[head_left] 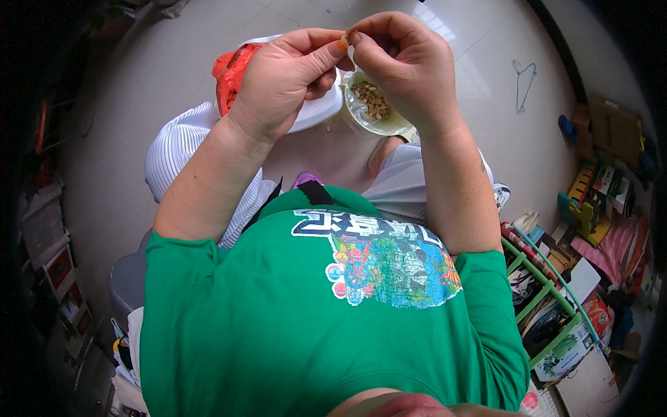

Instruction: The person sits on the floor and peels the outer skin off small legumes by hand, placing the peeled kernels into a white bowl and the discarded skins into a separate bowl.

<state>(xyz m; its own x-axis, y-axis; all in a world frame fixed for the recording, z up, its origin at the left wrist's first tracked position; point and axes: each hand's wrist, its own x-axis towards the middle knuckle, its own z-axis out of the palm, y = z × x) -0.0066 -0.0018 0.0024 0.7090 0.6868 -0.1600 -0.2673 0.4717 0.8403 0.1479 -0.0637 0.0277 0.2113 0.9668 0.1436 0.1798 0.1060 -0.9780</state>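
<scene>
Raised in front of me, my left hand and my right hand meet at the fingertips. Between them they pinch a small pale piece with an orange tint. Its kind is too small to make out, and the fingers cover much of it. Below my right hand is a light green bin with a clear liner, holding many pale brown bits that look like shells. A white smooth surface shows under my left hand, and beside it lies a red plastic bag, partly hidden by that hand.
A wire hanger lies on the tiled floor to the right. Along the right side, a green rack and cardboard stand among clutter. Boxes line the left. My feet are close to the bin.
</scene>
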